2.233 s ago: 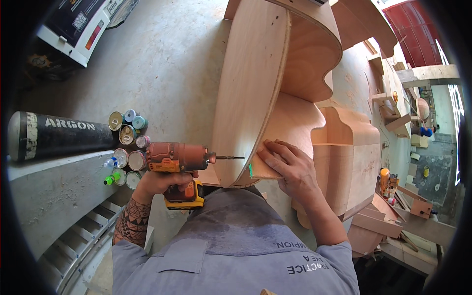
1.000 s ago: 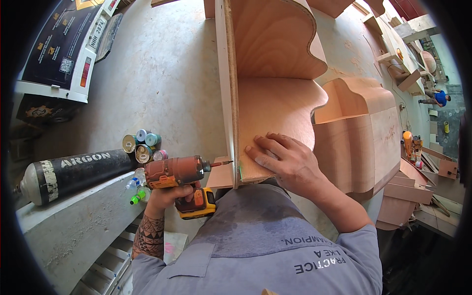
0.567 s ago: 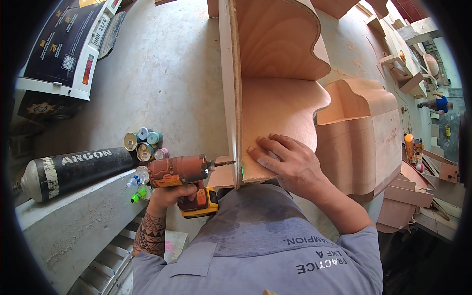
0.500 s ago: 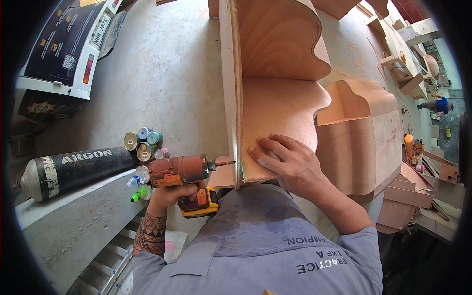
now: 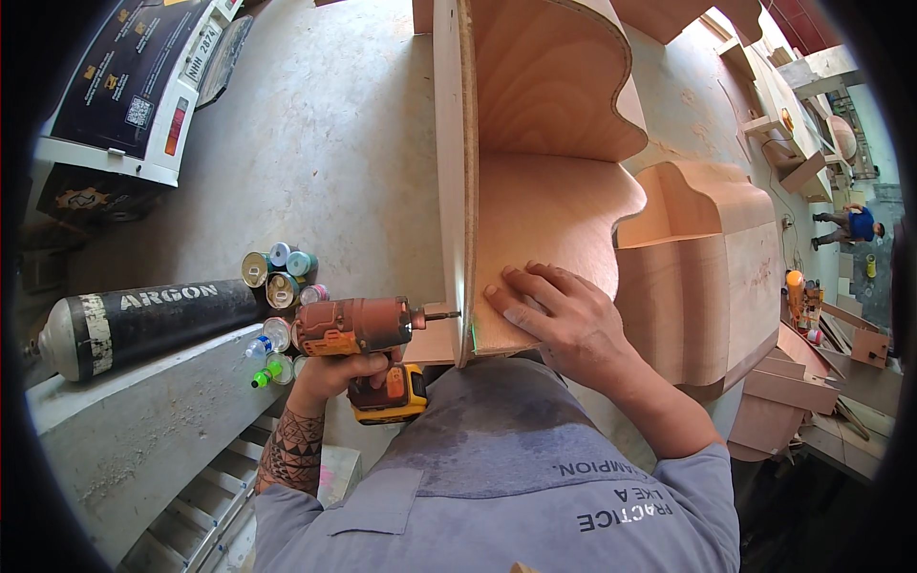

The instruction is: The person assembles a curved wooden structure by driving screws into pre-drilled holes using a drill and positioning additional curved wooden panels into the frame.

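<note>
My left hand (image 5: 332, 376) is closed round the grip of a cordless impact driver (image 5: 351, 327), dusty red with a yellow and black battery. The driver lies level, its bit pointing right, with the tip at the left face of a long upright plywood panel (image 5: 456, 172). Whether the tip touches the wood I cannot tell. On the other side of that panel, my right hand (image 5: 578, 320) rests with fingers stretched out on a wavy-edged plywood piece (image 5: 549, 210), near its front edge. A small green mark (image 5: 475, 334) shows at the joint.
Left of me, a black gas cylinder (image 5: 172, 320) lies by a concrete ledge (image 5: 134, 439), beside several cans (image 5: 283, 288) and bottles. A parked vehicle (image 5: 124, 95) stands behind. Another curved plywood unit (image 5: 697, 277) is at right. Farther off is a person in blue (image 5: 862, 225).
The view has shifted slightly, so the plywood sits a little farther right. Both hands keep their places, the driver still at the panel. The distant person's pose has changed.
</note>
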The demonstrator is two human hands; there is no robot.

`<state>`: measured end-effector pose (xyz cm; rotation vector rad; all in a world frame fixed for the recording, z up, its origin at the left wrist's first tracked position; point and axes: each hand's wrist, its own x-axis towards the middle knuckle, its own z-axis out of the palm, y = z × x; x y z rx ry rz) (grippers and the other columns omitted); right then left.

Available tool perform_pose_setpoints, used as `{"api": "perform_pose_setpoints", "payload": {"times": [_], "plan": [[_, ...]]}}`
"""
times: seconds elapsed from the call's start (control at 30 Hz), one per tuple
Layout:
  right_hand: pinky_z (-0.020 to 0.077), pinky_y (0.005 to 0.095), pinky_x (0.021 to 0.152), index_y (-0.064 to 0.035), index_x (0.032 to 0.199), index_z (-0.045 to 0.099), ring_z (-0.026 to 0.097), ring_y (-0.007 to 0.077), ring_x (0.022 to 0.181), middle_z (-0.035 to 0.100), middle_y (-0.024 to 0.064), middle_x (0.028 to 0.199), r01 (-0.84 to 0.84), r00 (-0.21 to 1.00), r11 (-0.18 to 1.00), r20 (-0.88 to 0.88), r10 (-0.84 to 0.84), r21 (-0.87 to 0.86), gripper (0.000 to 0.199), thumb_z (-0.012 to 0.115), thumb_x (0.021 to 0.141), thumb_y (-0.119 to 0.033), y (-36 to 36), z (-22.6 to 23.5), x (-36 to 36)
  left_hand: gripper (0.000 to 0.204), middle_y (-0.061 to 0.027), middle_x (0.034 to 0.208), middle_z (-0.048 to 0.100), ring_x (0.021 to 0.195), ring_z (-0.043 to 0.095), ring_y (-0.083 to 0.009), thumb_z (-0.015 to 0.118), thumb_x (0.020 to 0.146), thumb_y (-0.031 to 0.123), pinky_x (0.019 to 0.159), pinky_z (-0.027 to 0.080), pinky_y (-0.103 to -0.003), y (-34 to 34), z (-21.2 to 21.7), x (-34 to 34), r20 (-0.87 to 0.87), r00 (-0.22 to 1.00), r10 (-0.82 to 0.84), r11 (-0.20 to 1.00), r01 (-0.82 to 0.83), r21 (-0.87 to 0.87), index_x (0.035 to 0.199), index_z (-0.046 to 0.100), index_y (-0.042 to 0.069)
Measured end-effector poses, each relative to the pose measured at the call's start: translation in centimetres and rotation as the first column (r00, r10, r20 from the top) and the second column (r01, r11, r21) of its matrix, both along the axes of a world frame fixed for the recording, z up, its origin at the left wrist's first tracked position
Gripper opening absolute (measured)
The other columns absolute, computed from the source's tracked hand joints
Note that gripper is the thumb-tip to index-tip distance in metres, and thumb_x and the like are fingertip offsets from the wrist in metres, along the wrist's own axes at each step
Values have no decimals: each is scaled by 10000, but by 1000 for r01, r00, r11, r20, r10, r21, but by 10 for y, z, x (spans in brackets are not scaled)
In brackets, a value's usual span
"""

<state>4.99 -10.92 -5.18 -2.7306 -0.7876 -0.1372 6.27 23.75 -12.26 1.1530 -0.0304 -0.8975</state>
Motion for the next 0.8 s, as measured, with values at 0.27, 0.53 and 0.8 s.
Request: {"api": "perform_pose_setpoints", "payload": {"times": [0.27,0.53,0.8], "plan": [[589,409,957,-129,1266,695,700,306,1096,691,92,1216,-6,1000,1000,19,6,2,438,655,831,-135,1,0,1,544,-72,994,706,662,630,-124,778,853,183,587,508,-266,-1,-6,-2,7,1000,18,1000,-18,24,1335,619,-14],[587,401,961,-129,1255,702,704,302,1090,695,95,1214,-7,999,1000,33,7,-3,414,652,844,-152,1,-1,0,321,-36,985,697,691,611,-100,698,910,118,630,505,-271,-3,4,-2,8,1000,11,1000,-11,5,1213,653,19],[587,399,951,-119,1242,699,702,290,1096,693,90,1208,-20,999,1000,40,19,20,414,651,831,-137,3,-1,2,282,-36,969,699,689,622,-103,694,908,109,621,505,-270,-2,1,-4,4,1000,20,1000,-20,7,1174,666,18]]}}
